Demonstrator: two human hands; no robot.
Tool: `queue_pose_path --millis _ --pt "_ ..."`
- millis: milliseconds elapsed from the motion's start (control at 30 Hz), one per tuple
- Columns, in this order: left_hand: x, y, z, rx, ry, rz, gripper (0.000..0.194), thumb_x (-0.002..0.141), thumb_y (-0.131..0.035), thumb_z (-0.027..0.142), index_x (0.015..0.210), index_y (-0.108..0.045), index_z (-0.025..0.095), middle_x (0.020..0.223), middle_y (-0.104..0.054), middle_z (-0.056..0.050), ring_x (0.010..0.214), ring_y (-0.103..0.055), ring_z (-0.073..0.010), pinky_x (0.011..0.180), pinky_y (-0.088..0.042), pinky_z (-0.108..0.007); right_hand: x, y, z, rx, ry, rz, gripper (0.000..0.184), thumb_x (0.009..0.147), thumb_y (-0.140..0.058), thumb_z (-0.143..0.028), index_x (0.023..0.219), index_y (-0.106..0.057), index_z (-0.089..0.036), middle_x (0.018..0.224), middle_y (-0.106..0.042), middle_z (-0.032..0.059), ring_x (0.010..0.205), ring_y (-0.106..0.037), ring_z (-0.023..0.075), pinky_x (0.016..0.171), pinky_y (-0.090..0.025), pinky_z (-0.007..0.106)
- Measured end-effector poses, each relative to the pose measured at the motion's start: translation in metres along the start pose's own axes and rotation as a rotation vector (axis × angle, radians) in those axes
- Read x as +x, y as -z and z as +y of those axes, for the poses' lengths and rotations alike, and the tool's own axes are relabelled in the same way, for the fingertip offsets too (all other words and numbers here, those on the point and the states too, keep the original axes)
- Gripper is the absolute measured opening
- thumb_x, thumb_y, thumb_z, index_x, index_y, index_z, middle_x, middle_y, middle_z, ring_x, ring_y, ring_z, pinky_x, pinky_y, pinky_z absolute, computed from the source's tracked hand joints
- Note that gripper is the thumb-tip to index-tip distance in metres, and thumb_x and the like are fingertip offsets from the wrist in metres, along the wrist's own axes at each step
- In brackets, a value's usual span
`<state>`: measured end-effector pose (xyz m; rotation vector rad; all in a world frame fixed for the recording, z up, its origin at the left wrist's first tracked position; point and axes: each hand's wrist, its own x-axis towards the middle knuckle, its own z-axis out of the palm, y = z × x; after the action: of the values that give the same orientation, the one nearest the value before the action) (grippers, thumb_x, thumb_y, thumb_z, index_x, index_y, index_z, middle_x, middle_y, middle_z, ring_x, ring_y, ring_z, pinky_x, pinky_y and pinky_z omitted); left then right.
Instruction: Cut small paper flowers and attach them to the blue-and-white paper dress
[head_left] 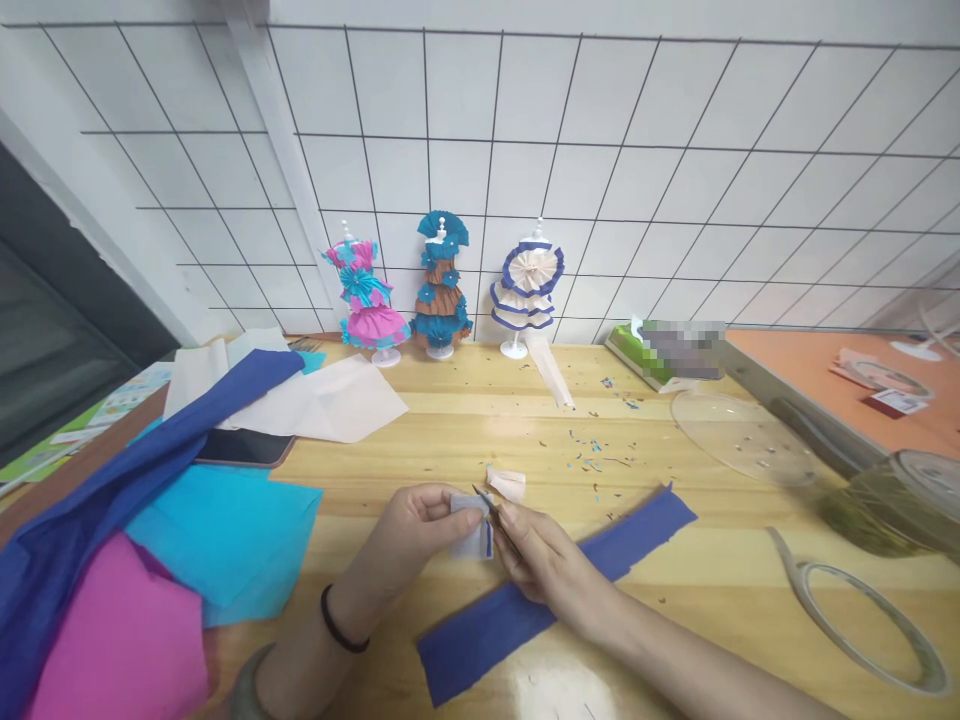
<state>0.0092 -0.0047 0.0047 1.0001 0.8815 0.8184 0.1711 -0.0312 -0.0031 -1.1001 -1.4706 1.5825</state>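
My left hand pinches a small whitish translucent piece with a narrow dark blue strip along its right side. In my right hand is a slim, dark pointed metal tool; its tip reaches over the top of that piece, and whether it is tweezers or scissors cannot be told. Just beyond the fingers lies a small cream crepe paper scrap. A long dark blue crepe paper strip runs diagonally on the table beneath my right hand and wrist.
Three small dress forms in crepe paper dresses stand along the tiled wall. Cyan and pink paper sheets cover the left. Rightward are a tape roll, a clear round lid and a tissue pack.
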Motion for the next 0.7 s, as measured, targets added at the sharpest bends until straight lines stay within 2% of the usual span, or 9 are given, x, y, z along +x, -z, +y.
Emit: queue_pose_path --millis 400,700 --pt "0.0013 0.0012 -0.0021 -0.034 -0.021 -0.031 0.015 0.066 -0.069 0.025 0.075 -0.068 0.014 0.072 -0.070 -0.003 0.068 -0.059 -0.0134 0.066 -0.044 -0.023 -0.0003 -0.0004 0.0006 -0.001 0.027 -0.001 0.044 0.090 -0.028 -0.050 0.059 -0.036 -0.018 0.045 -0.027 -0.0077 0.040 -0.024 0.0062 0.038 -0.018 0.021" --pt "-0.0004 0.0014 -0.0016 -0.033 -0.033 -0.024 0.011 0.068 -0.067 0.024 0.071 -0.067 0.014 0.069 -0.068 -0.001 0.064 -0.057 -0.0108 0.064 -0.043 -0.022 0.0000 0.0001 -0.0013 -0.019 0.034 0.004 0.044 0.089 -0.029 -0.051 0.059 -0.035 -0.019 0.047 -0.028 -0.0073 0.042 -0.024 0.0064 0.039 -0.019 0.021"
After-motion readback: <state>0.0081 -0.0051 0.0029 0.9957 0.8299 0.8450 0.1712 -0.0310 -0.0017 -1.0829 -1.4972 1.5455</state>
